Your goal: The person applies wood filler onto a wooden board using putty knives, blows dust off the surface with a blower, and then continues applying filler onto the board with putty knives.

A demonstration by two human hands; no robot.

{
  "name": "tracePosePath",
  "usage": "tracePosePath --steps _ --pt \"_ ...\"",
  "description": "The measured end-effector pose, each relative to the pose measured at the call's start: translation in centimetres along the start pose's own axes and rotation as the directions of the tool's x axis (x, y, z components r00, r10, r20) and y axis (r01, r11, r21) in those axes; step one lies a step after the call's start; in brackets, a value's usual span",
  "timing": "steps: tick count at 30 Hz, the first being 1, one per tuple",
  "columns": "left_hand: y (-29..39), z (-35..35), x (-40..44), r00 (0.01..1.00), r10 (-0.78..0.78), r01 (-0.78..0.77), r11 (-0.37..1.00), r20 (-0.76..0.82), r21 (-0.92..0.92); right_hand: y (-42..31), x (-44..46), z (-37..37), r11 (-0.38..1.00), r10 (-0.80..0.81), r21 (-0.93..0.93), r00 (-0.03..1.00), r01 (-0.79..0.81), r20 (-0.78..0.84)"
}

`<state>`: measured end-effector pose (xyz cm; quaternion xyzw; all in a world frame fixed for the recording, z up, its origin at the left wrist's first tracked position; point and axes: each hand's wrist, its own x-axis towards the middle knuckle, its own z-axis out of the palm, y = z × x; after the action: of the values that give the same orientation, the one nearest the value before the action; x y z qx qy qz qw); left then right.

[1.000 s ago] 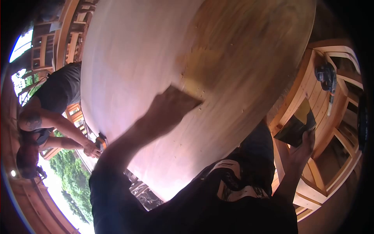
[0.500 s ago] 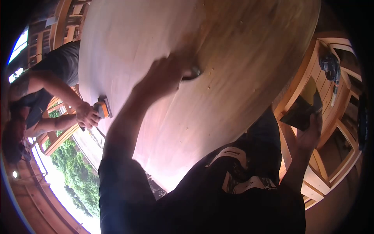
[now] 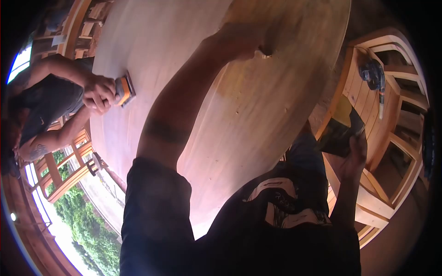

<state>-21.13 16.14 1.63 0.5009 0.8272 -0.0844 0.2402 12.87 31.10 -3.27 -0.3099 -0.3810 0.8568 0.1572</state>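
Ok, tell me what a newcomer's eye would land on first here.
Probably the large curved surface filling the middle, with the left hand over it, gripping a small blurred tool. Next, the dark, yellow-smeared board in the right hand, and the orange-and-black tool in a co-worker's hand at far left.

Place: an open-sided woodworking shop
Main work: a broad, curved wooden panel
Power tools: a sander in a co-worker's hand on the panel; another tool on planks
Structure: bare timber framing at both sides
Outside: bright daylight and green foliage
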Motion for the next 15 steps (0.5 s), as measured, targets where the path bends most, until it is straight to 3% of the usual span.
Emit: tracePosePath --steps 3,4,5,7,10,13,14,15 --pt "0.5 3.4 -4.8 1.000 -0.012 0.011 0.999 -0.020 -0.032 0.1 -0.3 -0.3 0.991 -0.024 -0.135 0.992 0.007 -0.123" --pt "0.6 4.9 -7.0 0.999 -0.025 0.024 0.999 -0.047 -0.035 -0.2 -0.3 0.1 0.997 -0.016 -0.072 1.000 0.015 -0.013" --pt "0.9 6.4 -9.1 0.996 -0.038 0.035 0.999 -0.077 -0.032 0.0 -0.3 0.1 0.997 -0.015 -0.070 1.000 0.014 -0.004" --pt "2.0 9.8 -13.4 0.979 -0.141 0.123 0.985 -0.150 -0.124 0.2 -0.3 -0.4 0.998 -0.031 -0.057 0.999 0.032 0.015" --pt "2.4 11.1 -18.4 0.992 -0.096 0.064 0.945 -0.085 -0.322 1.0 -2.0 -1.4 0.985 -0.020 -0.171 0.998 0.009 -0.059" --pt "2.4 7.3 -18.2 0.933 -0.107 0.174 0.970 0.342 -0.171 1.9 -3.6 -1.2 1.000 -0.026 0.005 0.998 0.027 -0.058" --pt "2.0 6.9 -17.0 0.981 -0.056 0.079 0.990 0.186 -0.119 1.7 -4.4 -1.0 0.999 -0.018 0.038 0.998 0.020 -0.066" --pt "1.2 6.7 -15.0 0.999 0.017 -0.015 0.998 0.030 -0.054 1.6 -4.8 -1.5 0.995 -0.078 -0.060 0.995 0.074 -0.055"
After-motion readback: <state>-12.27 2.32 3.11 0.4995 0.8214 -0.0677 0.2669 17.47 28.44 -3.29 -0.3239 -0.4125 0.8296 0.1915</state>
